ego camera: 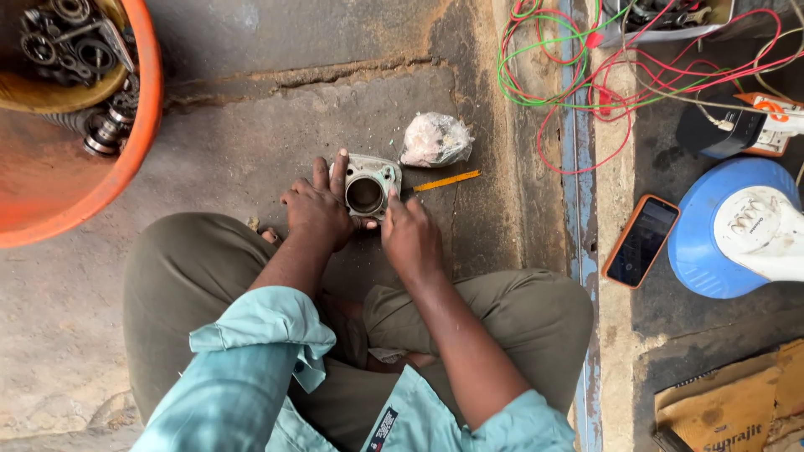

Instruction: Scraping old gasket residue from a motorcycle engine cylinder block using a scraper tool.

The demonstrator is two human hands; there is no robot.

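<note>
Both forearms reach forward over the folded knees to a metal cylinder [366, 189] lying on the concrete floor [251, 125]. The left hand [318, 209] clamps its nine-o'clock side, fingers spread over the rim; the right hand [410, 236] presses at four o'clock — fingers curled together, whether pinching something I cannot tell. A yellow pencil [446, 180] lies at three o'clock, just beside it.

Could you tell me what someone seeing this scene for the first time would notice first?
At centre, the left hand and right hand steady a grey metal cylinder block on the concrete floor. An orange tub of metal parts fills the top left; red and green wires tangle at the top right.
</note>
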